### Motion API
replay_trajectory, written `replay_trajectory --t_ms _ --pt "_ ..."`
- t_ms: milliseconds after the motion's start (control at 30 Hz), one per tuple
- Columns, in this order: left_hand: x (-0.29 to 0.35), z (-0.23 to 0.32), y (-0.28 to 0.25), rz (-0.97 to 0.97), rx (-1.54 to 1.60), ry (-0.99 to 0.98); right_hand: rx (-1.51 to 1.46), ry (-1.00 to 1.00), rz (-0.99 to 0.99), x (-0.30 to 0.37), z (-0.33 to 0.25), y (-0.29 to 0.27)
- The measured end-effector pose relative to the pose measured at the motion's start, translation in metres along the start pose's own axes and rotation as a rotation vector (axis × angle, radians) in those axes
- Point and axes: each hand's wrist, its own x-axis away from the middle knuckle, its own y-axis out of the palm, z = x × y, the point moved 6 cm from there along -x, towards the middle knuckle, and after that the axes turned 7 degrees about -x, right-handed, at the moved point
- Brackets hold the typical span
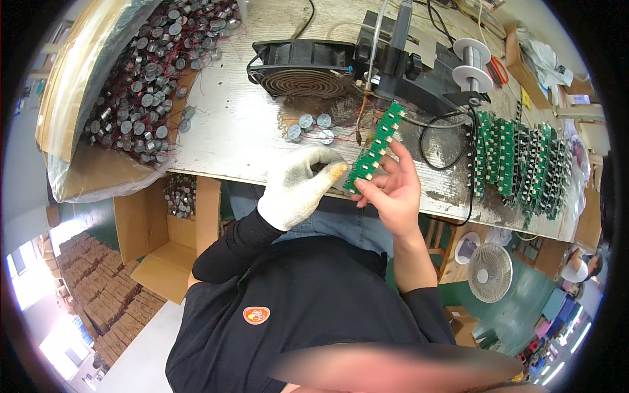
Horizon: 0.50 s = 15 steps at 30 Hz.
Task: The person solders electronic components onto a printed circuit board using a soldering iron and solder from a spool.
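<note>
A long green circuit board strip (377, 147) with several small pale parts along it is tilted over the near edge of the bench. My bare right hand (393, 187) grips its lower end between thumb and fingers. My left hand (303, 183), in a white glove, is closed in a pinch beside the strip's left edge. A bit of thin red wire shows near its fingertips, but what it holds is hidden. Just beyond the strip, a soldering tip (359, 134) hangs from the black soldering machine (409, 69). Several round silver parts with red wires (306, 122) lie beyond my left hand.
A lined carton (65, 124) heaped with silver wired parts (147, 85) stands at the left. A black fan (304, 69) sits at the back, near a solder spool (473, 65). Stacked green boards (517, 160) cover the right. Below the bench are an open carton (164, 252) and a white fan (489, 273).
</note>
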Motion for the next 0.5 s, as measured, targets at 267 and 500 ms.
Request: replay_trajectory --t_ms 267,500 --pt "-0.007 0.011 0.005 -0.057 0.051 -0.164 -0.026 -0.031 -0.018 0.001 -0.002 0.000" --pt "-0.012 0.003 0.007 -0.059 0.145 -0.153 -0.045 -0.070 -0.014 0.000 -0.007 0.002"
